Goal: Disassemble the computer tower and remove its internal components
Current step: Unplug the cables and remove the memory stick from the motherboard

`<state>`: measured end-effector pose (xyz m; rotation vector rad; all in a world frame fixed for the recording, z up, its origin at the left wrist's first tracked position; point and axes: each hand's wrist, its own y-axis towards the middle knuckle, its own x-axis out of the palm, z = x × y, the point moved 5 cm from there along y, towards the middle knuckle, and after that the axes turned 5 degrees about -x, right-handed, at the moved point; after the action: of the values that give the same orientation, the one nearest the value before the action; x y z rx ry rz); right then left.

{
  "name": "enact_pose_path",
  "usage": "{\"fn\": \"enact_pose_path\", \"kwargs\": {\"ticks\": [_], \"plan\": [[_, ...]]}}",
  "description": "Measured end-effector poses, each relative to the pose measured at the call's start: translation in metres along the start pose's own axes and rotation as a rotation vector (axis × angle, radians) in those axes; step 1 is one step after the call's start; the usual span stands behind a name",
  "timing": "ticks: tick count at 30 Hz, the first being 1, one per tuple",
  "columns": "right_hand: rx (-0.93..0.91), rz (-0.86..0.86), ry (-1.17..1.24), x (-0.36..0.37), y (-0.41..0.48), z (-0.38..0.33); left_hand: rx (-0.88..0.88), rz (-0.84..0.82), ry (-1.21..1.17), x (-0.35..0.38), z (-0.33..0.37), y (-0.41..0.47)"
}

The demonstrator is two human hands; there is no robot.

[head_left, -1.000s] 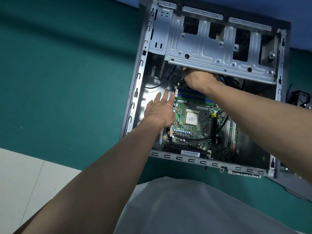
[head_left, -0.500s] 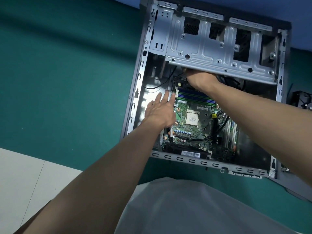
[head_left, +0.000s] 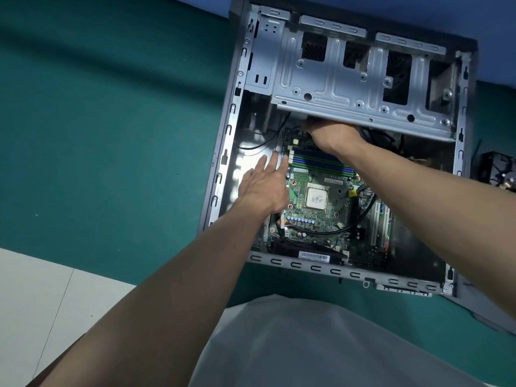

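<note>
Tower: computer tower (head_left: pixel 223 174) lies on its side, open panel up, on my green surface (head_left: pixel 97 121).
Motherboard: motherboard (head_left: pixel 315 219) sits flat inside the tower, processor (head_left: pixel 316 198) bare at its middle, blue and green memory slots (head_left: pixel 321 163) beyond it.
Drive cage: metal drive cage (head_left: pixel 335 85) spans the far end of the tower.
Left hand: my left hand (head_left: pixel 264 188) lies palm down at the motherboard's left edge, fingers (head_left: pixel 261 166) spread and flat, gripping nothing.
Right hand: my right hand (head_left: pixel 332 135) reaches under the drive cage's near edge; its fingers are hidden, so I cannot tell their state.
Other: dark part (head_left: pixel 497 169) lies right of the tower.
</note>
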<state>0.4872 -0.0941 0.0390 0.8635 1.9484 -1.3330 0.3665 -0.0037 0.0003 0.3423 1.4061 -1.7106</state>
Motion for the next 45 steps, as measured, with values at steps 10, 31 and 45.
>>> {"fn": "enact_pose_path", "kwargs": {"ticks": [10, 31, 45], "plan": [[0.104, 0.192, 0.713, 0.002, -0.052, 0.048, 0.069, 0.482, -0.289, -0.041, 0.014, -0.018], [0.009, 0.419, 1.445, -0.030, -0.178, 0.122, 0.429, 0.694, -0.350, -0.051, 0.112, -0.072], [0.533, 0.592, 0.908, 0.038, -0.228, 0.238, 0.913, 0.559, 0.035, 0.019, 0.257, -0.117]]}}
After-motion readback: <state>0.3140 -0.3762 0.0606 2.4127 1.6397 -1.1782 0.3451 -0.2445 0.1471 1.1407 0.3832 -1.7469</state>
